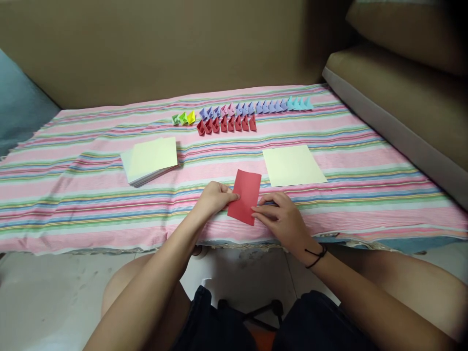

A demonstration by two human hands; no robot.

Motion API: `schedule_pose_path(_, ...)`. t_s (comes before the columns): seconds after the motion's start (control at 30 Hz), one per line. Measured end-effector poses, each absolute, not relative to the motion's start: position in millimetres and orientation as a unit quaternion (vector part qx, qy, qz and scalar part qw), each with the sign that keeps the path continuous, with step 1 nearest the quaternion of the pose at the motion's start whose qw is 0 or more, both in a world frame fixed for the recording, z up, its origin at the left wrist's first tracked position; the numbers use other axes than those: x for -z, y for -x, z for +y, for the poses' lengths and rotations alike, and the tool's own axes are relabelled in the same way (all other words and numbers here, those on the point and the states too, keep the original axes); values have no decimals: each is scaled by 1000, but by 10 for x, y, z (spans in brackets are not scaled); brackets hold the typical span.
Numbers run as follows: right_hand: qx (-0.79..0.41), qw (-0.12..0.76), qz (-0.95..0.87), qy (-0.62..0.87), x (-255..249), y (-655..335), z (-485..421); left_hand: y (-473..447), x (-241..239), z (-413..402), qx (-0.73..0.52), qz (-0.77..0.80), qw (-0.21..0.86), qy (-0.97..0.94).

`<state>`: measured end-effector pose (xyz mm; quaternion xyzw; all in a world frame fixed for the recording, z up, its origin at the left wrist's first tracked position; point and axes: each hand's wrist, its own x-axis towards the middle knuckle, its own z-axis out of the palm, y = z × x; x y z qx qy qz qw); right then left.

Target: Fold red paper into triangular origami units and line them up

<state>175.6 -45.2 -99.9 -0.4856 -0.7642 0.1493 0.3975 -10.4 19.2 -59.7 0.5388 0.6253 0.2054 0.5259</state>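
A red rectangular sheet of paper is held up, slightly tilted, above the near edge of the striped cloth. My left hand pinches its left side, the thumb lying on the front face. At the lower right edge, my right hand has thumb and fingertips closed on the paper. Just beyond lies a flat pale yellow sheet. To the left sits a stack of paper with a pale yellow sheet on top.
Folded paper boats stand in rows farther back: several red ones, purple ones, turquoise ones, and a yellow one beside green ones. The pink striped cloth covers the surface. Brown cushions rise at the right.
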Motion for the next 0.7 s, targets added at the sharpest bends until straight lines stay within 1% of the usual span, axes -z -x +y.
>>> schedule_pose_path(0.27,-103,342,-752,554,991,-1783,-452,121,648,206,-208,625,527,-537)
schedule_pose_path(0.7,-79,256,-776,571,919,-1820,-359,103,584,195,-208,619,540,-530)
